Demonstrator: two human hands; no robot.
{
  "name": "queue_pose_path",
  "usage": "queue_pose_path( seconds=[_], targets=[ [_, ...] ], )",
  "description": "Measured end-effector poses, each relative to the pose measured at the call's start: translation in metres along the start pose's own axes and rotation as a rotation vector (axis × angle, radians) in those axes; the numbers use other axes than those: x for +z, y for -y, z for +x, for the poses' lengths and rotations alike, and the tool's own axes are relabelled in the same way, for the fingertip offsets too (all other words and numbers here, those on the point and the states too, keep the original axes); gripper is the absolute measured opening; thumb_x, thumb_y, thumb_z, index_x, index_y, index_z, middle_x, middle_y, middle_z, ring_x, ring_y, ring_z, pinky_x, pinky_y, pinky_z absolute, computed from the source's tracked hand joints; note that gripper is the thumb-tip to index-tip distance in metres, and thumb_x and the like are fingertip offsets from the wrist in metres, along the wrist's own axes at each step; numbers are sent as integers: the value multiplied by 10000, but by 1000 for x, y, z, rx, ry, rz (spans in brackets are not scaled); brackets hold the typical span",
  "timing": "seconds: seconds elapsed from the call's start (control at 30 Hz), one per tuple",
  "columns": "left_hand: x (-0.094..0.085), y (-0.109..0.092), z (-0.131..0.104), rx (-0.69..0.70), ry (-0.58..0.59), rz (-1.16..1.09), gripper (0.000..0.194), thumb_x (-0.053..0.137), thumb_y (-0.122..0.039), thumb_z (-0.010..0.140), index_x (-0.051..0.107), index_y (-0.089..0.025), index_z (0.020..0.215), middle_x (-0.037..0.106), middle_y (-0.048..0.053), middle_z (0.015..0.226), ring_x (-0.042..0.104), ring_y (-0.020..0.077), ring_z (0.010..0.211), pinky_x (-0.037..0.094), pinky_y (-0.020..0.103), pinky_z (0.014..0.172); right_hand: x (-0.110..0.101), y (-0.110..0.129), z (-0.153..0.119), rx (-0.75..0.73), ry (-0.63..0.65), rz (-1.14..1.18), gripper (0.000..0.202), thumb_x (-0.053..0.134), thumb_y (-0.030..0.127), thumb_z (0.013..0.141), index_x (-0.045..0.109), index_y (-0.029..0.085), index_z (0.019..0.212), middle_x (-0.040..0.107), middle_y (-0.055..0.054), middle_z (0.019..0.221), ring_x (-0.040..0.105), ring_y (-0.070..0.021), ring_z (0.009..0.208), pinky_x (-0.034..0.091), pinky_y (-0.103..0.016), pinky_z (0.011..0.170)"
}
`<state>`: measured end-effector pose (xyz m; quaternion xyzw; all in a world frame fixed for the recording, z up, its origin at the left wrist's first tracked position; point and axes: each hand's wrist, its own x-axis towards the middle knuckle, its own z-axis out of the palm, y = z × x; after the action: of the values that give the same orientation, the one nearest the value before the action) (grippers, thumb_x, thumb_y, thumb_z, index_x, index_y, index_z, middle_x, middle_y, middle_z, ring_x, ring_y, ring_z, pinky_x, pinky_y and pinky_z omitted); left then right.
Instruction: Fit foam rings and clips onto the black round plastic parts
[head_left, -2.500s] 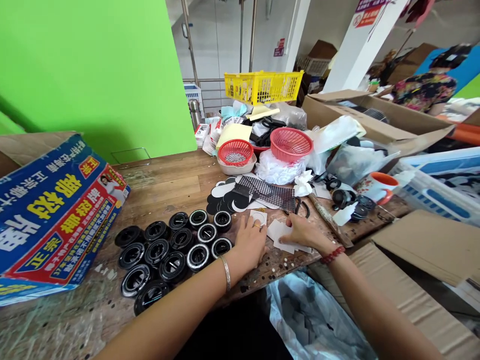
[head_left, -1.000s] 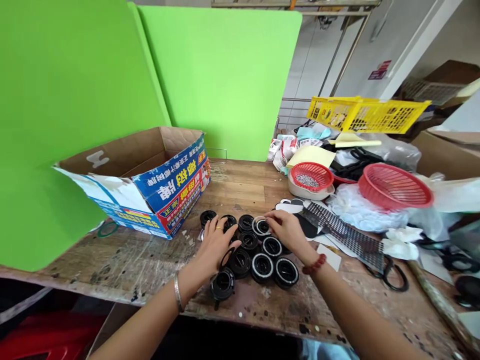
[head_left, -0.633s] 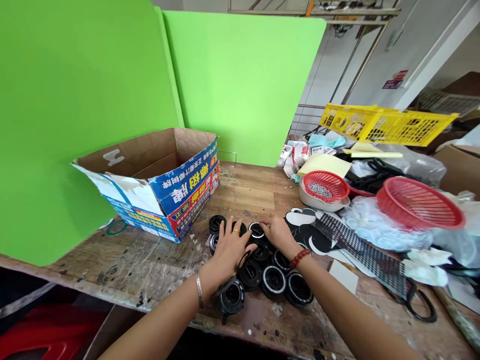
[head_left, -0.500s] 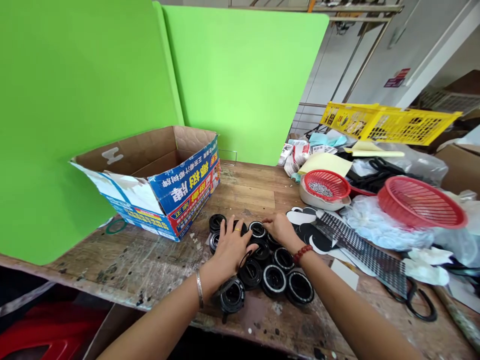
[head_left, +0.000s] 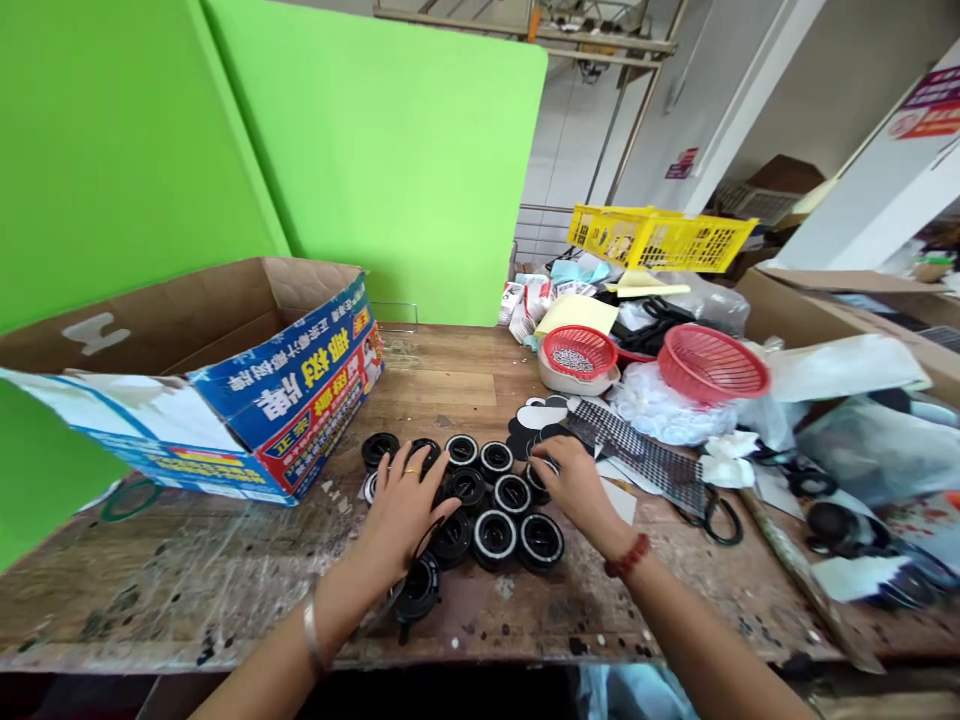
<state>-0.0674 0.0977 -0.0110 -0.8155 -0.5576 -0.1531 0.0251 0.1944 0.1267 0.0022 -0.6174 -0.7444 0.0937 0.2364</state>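
Several black round coils (head_left: 495, 538) stand in a tight cluster on the worn wooden table, some with a pale ring on top; their exact kind is unclear. My left hand (head_left: 401, 510) lies spread over the left coils, partly hiding them, and a thin black strip shows by its thumb. At the cluster's right edge, my right hand (head_left: 574, 485) has its bent fingers around a black coil (head_left: 537, 482), mostly hidden beneath them. Black and white flat cut pieces (head_left: 536, 415) lie just beyond that hand.
An open cardboard box (head_left: 300, 395) stands left before green panels (head_left: 390, 150). To the right are a dark mesh strip (head_left: 637, 455), black-handled scissors (head_left: 721, 520), red baskets (head_left: 716, 365), plastic bags (head_left: 660, 405) and a wooden stick (head_left: 802, 575). A yellow crate (head_left: 660, 238) sits behind.
The view has swung right. My right hand has left a far coil with a pale ring and now touches one at the right edge. My left hand stays spread over the left coils.
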Motion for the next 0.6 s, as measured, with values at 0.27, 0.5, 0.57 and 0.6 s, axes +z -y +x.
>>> queue_pose_path(
  seconds=[0.27, 0.5, 0.57, 0.6],
  targets=[
    [7, -11, -21, 104, -153, -145, 437, 553, -386, 922, 584, -215, 1323, 577, 148, 1354, 430, 359, 1333, 406, 579, 1083, -20, -107, -82, 101, -61, -70, 257, 626, 271, 767, 673, 185, 1005, 697, -137, 1107, 623, -301, 1039, 491, -438, 925],
    [8, -26, -18, 144, -160, -192, 415, 534, -393, 932, 589, -232, 1310, 553, 135, 1365, 418, 357, 1343, 419, 575, 1079, -73, -115, -120, 183, -6, 9, 291, 437, 329, 894, 700, 215, 844, 730, -87, 861, 668, -250, 815, 497, -352, 750],
    [9, -21, -21, 139, -157, -211, 411, 532, -397, 930, 590, -250, 1310, 554, 128, 1364, 422, 354, 1345, 421, 575, 1078, -94, -125, -142, 236, 163, -14, 272, 501, 366, 867, 671, 226, 708, 664, -46, 650, 617, -215, 633, 453, -311, 612],
    [10, -18, -23, 134, -152, -221, 406, 533, -400, 928, 596, -256, 1302, 562, 126, 1354, 432, 354, 1338, 425, 579, 1072, -101, -129, -150, 259, 240, -15, 252, 548, 372, 836, 647, 226, 656, 628, -31, 594, 583, -199, 579, 424, -296, 566]
  ],
)
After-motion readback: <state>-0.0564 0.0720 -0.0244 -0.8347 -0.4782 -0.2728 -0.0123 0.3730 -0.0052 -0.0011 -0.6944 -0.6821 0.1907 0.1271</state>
